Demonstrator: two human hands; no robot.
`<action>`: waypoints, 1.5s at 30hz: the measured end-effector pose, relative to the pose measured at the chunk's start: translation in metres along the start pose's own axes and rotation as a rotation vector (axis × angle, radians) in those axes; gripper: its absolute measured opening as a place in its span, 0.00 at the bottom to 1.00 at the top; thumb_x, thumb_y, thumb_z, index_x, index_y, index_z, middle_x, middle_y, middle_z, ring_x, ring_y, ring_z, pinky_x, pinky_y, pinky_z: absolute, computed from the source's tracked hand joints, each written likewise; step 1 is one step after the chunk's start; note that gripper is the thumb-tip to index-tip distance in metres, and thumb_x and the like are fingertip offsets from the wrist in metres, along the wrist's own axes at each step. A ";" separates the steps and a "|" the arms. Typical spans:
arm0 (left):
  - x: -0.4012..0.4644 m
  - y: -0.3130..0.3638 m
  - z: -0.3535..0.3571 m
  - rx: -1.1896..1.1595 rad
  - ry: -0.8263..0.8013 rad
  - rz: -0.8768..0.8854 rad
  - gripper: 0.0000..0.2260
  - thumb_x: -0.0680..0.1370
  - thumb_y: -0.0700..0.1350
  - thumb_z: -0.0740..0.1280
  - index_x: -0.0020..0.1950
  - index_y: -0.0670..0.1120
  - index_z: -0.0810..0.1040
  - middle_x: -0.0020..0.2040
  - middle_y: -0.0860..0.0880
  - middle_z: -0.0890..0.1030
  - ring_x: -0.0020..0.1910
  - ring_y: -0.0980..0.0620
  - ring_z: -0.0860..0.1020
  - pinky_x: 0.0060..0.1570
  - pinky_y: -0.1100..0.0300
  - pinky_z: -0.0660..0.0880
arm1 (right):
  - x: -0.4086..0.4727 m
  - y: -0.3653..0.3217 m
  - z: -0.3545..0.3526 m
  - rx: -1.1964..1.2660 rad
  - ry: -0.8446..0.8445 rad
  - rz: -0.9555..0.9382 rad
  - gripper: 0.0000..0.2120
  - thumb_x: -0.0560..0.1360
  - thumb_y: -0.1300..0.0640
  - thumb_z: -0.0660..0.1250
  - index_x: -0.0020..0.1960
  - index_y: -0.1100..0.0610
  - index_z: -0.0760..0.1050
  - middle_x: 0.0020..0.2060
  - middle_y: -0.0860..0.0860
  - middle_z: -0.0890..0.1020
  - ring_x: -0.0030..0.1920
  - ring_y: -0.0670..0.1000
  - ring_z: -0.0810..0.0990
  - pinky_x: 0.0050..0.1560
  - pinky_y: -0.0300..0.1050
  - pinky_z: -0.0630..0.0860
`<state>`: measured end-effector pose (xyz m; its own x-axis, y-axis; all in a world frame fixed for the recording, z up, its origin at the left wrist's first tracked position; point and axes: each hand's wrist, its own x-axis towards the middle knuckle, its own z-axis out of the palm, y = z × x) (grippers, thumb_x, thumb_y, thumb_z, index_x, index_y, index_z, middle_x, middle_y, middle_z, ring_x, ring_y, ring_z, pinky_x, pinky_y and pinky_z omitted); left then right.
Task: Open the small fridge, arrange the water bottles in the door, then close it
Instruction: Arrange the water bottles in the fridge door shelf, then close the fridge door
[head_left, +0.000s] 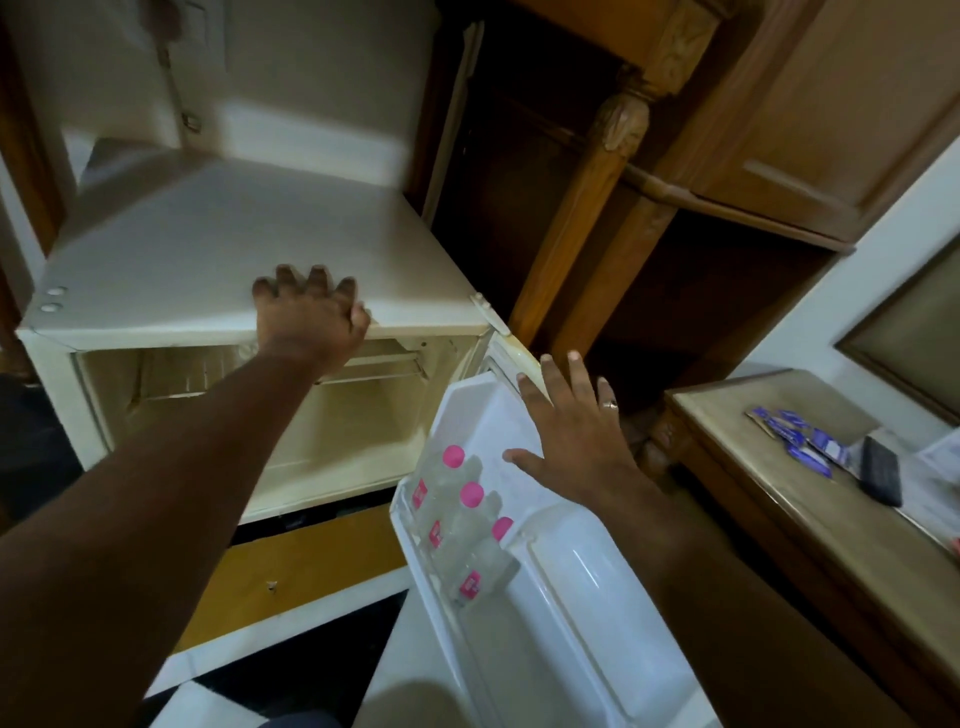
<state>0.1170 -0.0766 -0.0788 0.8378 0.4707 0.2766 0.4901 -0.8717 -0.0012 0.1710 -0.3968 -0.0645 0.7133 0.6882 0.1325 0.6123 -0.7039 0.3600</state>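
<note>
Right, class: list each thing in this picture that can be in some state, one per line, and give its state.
Fridge: open, inside looks empty.
Fridge door: swung wide open.
Water bottles: three, pink caps on, standing in a row in the door shelf.
Left hand: resting on the fridge's top front edge, holding nothing.
Right hand: open, fingers spread, over the door, holding nothing.
Phone: lying flat on the side table.

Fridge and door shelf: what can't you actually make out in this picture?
Head view only:
- Fridge inside: the left forearm and left hand cover its middle; the rest is dim.
- Water bottles: labels too small and blurred to read; the shelf rail hides their bases.
- Door: lower part cut off by the bottom edge.
- Right hand: touching the door or hovering, unclear.
- Blue packets on the side table: print too small.
</note>
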 end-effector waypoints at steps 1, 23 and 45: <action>0.000 0.000 0.001 -0.003 -0.005 -0.001 0.27 0.80 0.60 0.47 0.73 0.48 0.68 0.70 0.40 0.71 0.68 0.33 0.68 0.61 0.41 0.66 | -0.004 0.004 0.006 0.028 -0.083 0.030 0.44 0.70 0.27 0.58 0.77 0.49 0.50 0.78 0.56 0.53 0.77 0.65 0.51 0.69 0.71 0.58; -0.040 -0.082 -0.016 -0.005 -0.135 -0.325 0.47 0.68 0.81 0.38 0.77 0.55 0.61 0.79 0.38 0.59 0.77 0.34 0.57 0.70 0.34 0.57 | -0.004 -0.072 -0.011 0.825 -0.109 0.036 0.42 0.67 0.21 0.45 0.76 0.41 0.53 0.80 0.49 0.48 0.77 0.55 0.36 0.74 0.60 0.45; -0.092 -0.122 -0.022 -0.182 -0.138 -0.244 0.49 0.71 0.77 0.36 0.83 0.47 0.51 0.84 0.45 0.47 0.82 0.46 0.42 0.77 0.48 0.37 | 0.135 -0.177 -0.030 0.493 -0.044 -0.282 0.31 0.78 0.41 0.41 0.78 0.51 0.45 0.80 0.50 0.43 0.78 0.56 0.41 0.73 0.68 0.44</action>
<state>-0.0249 -0.0164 -0.0825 0.7321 0.6714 0.1148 0.6394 -0.7355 0.2239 0.1486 -0.1741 -0.0828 0.5060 0.8610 0.0518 0.8604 -0.4998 -0.0994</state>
